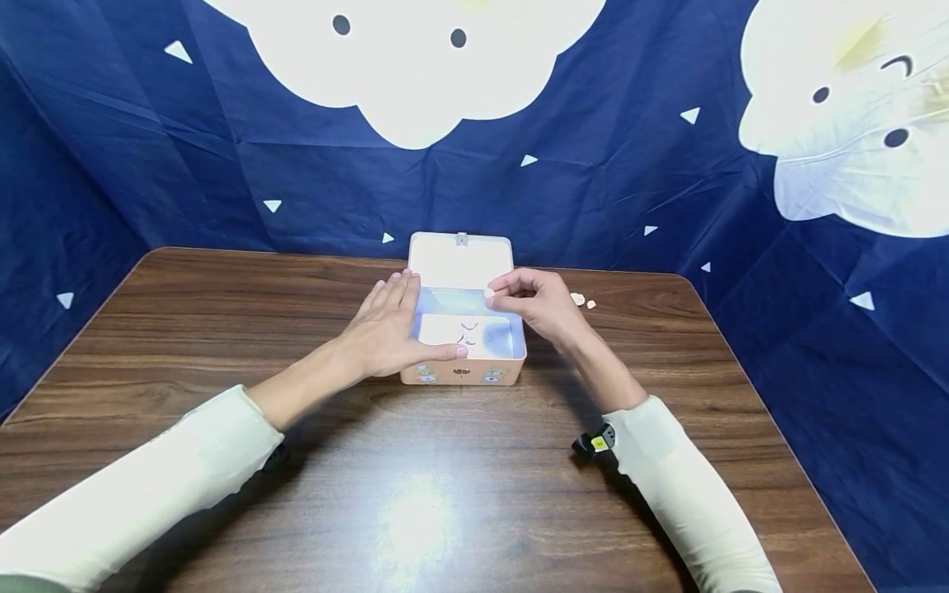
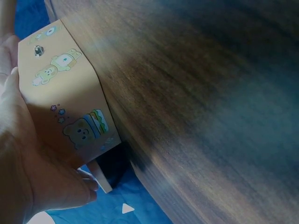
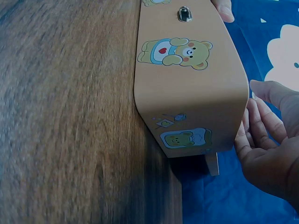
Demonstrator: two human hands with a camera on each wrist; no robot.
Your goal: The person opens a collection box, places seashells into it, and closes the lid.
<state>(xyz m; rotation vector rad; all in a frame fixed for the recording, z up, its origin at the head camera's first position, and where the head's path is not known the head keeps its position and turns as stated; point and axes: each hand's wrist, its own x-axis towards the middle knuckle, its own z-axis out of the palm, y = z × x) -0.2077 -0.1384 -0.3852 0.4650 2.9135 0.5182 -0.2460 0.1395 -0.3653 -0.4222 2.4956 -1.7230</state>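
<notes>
A peach-coloured tin box with bear pictures and a metal clasp stands on the table, its lid raised. Along the left side of the box lies my left hand, fingers straight, its thumb over the front rim. Above the box's right part, my right hand pinches a small white piece between thumb and fingers. In the right wrist view only a sliver of that piece shows at the fingertips; its exact kind is unclear. In the left wrist view the box side is close to my left palm.
Behind the right hand, a few small white pieces lie on the brown wooden table. A dark blue cloth with white cloud faces and triangles hangs behind the table and at its sides. Bright glare marks the tabletop's front.
</notes>
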